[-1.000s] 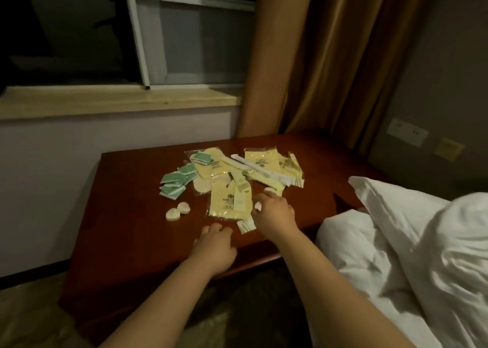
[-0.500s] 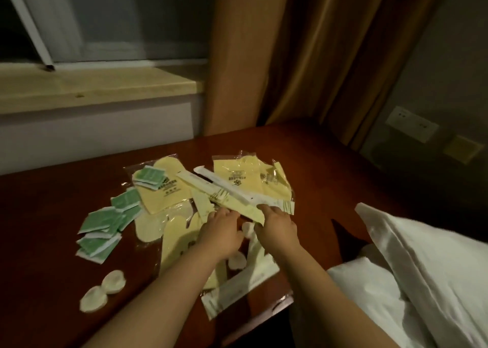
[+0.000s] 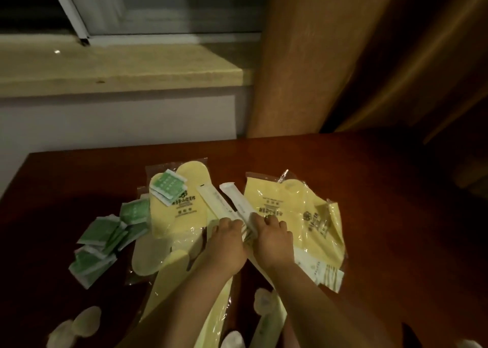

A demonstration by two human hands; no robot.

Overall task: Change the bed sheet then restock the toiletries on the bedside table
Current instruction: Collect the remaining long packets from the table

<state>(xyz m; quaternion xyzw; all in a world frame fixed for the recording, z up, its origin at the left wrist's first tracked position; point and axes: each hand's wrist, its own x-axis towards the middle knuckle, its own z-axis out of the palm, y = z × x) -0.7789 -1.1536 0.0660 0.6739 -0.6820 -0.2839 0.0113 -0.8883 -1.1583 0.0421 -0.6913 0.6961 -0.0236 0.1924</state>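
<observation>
Long sachets point(image 3: 232, 205): two pale narrow packets, side by side mid-bench, running far-left to near-right; near ends under both hands.
Left hand point(image 3: 227, 244): fingers curled onto the left sachet's near end; grip closed on it.
Right hand point(image 3: 273, 238): fingers curled, pinching the right sachet's near end.
Yellow packs point(image 3: 295, 210): clear-wrapped, spread left and right of the hands.
Green sachets point(image 3: 105, 239): loose heap, left; one point(image 3: 169, 189) on a yellow pack.
White round pieces point(image 3: 79, 324): near-left edge.
Bench point(image 3: 383, 202): dark red wood.
Curtain point(image 3: 343, 57): far right.
Window sill point(image 3: 118, 70): far left.
</observation>
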